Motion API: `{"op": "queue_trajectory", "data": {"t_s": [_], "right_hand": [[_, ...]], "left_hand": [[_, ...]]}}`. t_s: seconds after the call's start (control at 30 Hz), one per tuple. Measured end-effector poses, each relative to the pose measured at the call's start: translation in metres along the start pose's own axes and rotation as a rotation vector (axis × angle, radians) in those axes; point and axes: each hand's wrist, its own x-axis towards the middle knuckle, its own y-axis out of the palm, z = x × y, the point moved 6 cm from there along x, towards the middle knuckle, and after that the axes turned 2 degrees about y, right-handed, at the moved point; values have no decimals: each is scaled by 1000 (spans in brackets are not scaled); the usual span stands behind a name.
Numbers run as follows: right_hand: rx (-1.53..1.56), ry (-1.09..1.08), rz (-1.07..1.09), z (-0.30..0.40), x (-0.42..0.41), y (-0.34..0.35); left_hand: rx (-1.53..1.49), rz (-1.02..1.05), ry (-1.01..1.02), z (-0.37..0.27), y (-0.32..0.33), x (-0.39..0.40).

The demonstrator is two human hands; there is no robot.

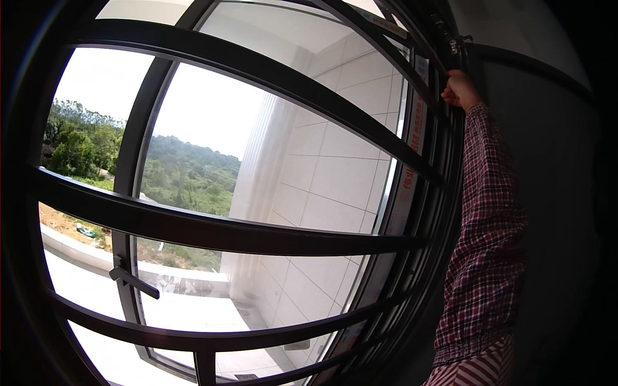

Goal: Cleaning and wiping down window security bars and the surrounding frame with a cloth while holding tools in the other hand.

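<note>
My right hand [462, 90] reaches up at the upper right, beside the dark metal window frame [437, 140]. Its fingers are curled in against the frame's side. Whether something thin is pinched in them cannot be told in the shade. A plaid sleeve cover [487, 207] wraps the forearm, over a striped cuff further down. Just above the hand, a small metal fitting [454, 44] shows on the frame. Dark horizontal guard bars [231, 234] cross before me, with a glazed sash [193, 183] behind them. My left hand is out of view.
A window handle [135, 282] sits on the sash's upright. Printed protective film [410, 159] runs along the frame's right side. Beyond the glass are a tiled wall [333, 178], a low parapet [77, 243] and green trees [82, 144]. A dark panel [545, 193] stands right of my arm.
</note>
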Motion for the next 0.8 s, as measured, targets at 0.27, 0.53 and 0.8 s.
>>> {"op": "queue_trajectory", "data": {"t_s": [0.27, 0.53, 0.8], "right_hand": [[27, -13, 22, 8, -12, -5], [93, -78, -128, 2, 1, 3], [23, -183, -155, 13, -12, 1]], "left_hand": [[-15, 4, 6, -1, 5, -6], [-66, 77, 11, -2, 5, 17], [-111, 105, -3, 2, 9, 24]]}}
